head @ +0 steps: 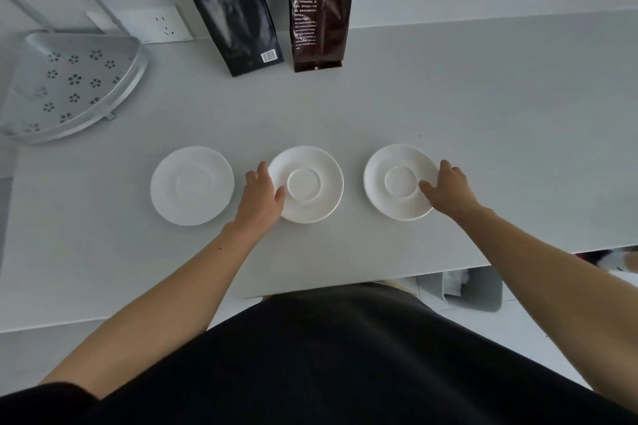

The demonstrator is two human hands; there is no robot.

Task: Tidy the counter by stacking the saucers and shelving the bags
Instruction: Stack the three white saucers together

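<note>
A: Where do the saucers sit relative to the hands?

B: Three lie in a row on the surface [448, 86], none stacked yet. The left hand [261, 195] is on the left rim of the middle saucer [306, 184], thumb on top near the centre ring, fingers curled at the edge. The right hand [447, 188] grips the right rim of the right saucer [397, 182] the same way, thumb pressed on its face.

A: So both hands are pinching a rim?

B: It looks so, though neither saucer seems lifted. The left saucer [192, 186] is untouched, just beside the left hand on its outer side.

A: Which move follows from that?

B: My guess: the right saucer travels leftward onto the middle one, since the row runs straight left to right and the gap between them is small.

A: And the bags?

B: The black bag [226, 7] and the brown bag [321, 7] lean against the wall beyond the saucers; the perforated corner shelf [69, 86] is far left, nearer the left hand
</note>
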